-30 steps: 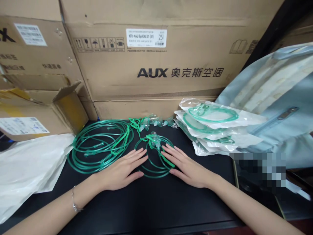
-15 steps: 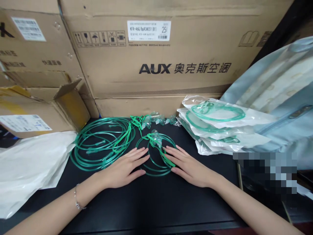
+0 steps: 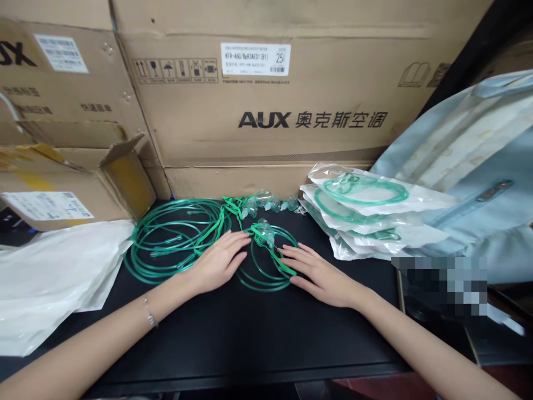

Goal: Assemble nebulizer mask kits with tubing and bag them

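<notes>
Between my hands lies a small coil of green tubing (image 3: 266, 289) on the black table. A clear plastic mask (image 3: 265, 233) rests at its far side, and a green elastic strap (image 3: 287, 269) trails towards the right. My left hand (image 3: 220, 261) is open, its stretched fingertips over the coil's left edge near the mask. My right hand (image 3: 322, 275) is open too, fingers spread over the coil's right edge and touching the strap. Left of my left hand is a larger heap of coiled green tubing (image 3: 137, 266), partly behind the hand. Several clear masks (image 3: 266, 201) sit behind.
At the right, wrapped tubing packs (image 3: 366, 191) are stacked beside a light blue bag (image 3: 470, 166). White wrappers (image 3: 50, 283) lie at the left, before an open carton (image 3: 54, 189). A large cardboard box (image 3: 270, 144) closes off the back of the table (image 3: 266, 344).
My left hand has moved away from me along the small coil, its fingers now closer to the mask. My right hand stays about where it was. The view has shifted slightly.
</notes>
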`<state>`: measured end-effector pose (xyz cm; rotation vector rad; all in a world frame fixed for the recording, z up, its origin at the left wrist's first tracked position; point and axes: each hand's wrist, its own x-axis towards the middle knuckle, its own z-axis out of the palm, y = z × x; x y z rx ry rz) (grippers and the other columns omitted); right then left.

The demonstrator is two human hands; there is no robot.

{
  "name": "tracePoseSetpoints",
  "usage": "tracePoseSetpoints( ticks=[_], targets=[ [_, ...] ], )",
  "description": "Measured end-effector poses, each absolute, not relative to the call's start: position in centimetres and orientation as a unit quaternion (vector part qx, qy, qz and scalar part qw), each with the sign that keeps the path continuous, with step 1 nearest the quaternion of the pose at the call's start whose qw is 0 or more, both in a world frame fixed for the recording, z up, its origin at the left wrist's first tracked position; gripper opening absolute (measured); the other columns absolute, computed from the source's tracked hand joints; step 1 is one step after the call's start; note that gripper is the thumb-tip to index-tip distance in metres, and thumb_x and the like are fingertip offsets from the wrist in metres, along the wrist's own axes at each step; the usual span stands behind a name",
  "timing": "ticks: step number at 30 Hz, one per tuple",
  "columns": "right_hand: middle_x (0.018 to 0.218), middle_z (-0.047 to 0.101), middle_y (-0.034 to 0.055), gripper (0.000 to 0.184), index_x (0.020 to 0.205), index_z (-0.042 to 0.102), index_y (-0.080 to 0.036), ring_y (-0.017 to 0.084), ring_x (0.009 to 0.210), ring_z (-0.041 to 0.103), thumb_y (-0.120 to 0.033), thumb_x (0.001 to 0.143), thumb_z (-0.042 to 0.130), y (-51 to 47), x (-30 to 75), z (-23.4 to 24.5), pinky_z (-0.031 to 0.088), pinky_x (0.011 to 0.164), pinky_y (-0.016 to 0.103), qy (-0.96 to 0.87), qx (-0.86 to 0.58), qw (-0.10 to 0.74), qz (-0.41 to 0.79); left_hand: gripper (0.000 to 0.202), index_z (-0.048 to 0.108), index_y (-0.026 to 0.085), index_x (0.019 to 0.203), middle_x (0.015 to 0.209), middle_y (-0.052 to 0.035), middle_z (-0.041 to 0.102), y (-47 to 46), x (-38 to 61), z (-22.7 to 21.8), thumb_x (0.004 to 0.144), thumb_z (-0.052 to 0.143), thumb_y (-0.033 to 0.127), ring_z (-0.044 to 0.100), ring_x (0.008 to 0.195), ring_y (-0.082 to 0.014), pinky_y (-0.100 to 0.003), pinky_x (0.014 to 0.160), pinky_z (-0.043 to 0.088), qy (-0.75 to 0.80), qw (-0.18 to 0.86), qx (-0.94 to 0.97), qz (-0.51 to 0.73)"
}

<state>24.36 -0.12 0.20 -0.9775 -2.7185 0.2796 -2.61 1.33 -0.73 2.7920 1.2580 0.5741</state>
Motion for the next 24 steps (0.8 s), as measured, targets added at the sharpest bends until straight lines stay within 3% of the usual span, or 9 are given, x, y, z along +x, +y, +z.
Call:
tracePoseSetpoints(
  ticks=[6, 10, 15, 21, 24],
  targets=[
    [0.105, 0.064, 0.0061, 0.026, 0.104, 0.063, -0.021, 0.017, 0.105, 0.054, -0.03, 0.089, 0.043, 0.1, 23.9, 1.2, 0.033, 0.099, 0.042, -0.912, -0.343, 0.203, 0.093, 0.025, 0.056, 0.015, 0.106, 0.103, -0.0079, 0.065, 4.4, -1.3, 0.1, 0.088, 0.042, 0.023, 0.057, 0.1, -0.0205, -0.042, 0.097, 0.033, 0.418, -0.115, 0.892, 0.124],
    [0.093, 0.066, 0.0058, 0.022, 0.096, 0.066, -0.019, 0.017, 0.091, 0.058, -0.029, 0.087, 0.048, 0.6, 23.0, 1.8, 0.043, 0.085, 0.034, -0.898, -0.336, 0.257, 0.117, 0.018, 0.063, 0.016, 0.088, 0.084, -0.0086, 0.067, 5.2, -1.1, 1.3, 0.084, 0.045, 0.018, 0.057, 0.086, -0.0247, -0.04, 0.077, 0.039, 0.444, -0.149, 0.876, 0.117],
    [0.085, 0.066, 0.0042, 0.02, 0.096, 0.067, -0.018, 0.013, 0.075, 0.06, -0.025, 0.083, 0.054, 1.8, 20.5, 2.8, 0.047, 0.07, 0.025, -0.87, -0.347, 0.314, 0.155, 0.023, 0.066, 0.015, 0.075, 0.078, -0.0134, 0.064, 6.4, -1.6, 2.1, 0.081, 0.043, 0.014, 0.055, 0.083, -0.0291, -0.043, 0.072, 0.037, 0.492, -0.18, 0.844, 0.116],
    [0.072, 0.066, 0.0, 0.014, 0.087, 0.066, -0.017, 0.01, 0.058, 0.058, -0.015, 0.076, 0.059, 3.2, 17.5, 2.3, 0.049, 0.058, 0.022, -0.81, -0.426, 0.335, 0.224, 0.02, 0.065, 0.019, 0.092, 0.092, -0.0095, 0.059, 4.8, -2.0, 2.6, 0.081, 0.049, 0.021, 0.055, 0.088, -0.0248, -0.039, 0.074, 0.041, 0.491, -0.155, 0.845, 0.142],
    [0.063, 0.061, -0.0028, 0.007, 0.079, 0.058, -0.017, 0.01, 0.053, 0.059, -0.018, 0.073, 0.061, 3.5, 17.1, 1.5, 0.049, 0.053, 0.021, -0.761, -0.436, 0.386, 0.286, 0.032, 0.055, 0.019, 0.111, 0.109, -0.0085, 0.055, 3.0, -1.3, 2.6, 0.079, 0.053, 0.024, 0.053, 0.101, -0.0218, -0.037, 0.084, 0.043, 0.428, -0.039, 0.871, 0.237]
  ],
)
